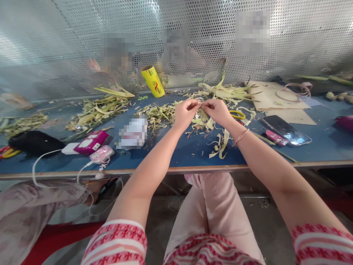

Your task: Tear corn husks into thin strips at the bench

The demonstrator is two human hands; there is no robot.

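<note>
Ct from where I'm stood, hands = clock ctr: 2 hands (L hand (186, 112), R hand (219, 112)) | 1 bracelet (239, 137), 4 o'clk | 1 yel. tube (153, 81), 10 | 1 phone (285, 129), btwn 3 & 4 | 1 coiled cable (281, 99), 3 | 1 magenta block (92, 142) + 1 pink block (102, 154), 8 | 1 blk pouch (35, 142), btwn 8 & 9 | plant strips (158, 113), 9 & 2, too many to ct

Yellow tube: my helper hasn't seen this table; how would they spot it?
On the blue table, look toward the perforated metal screen. Beyond and left of the left hand, the yellow tube shows red print, unlike the pale plant scraps nearby.
</note>
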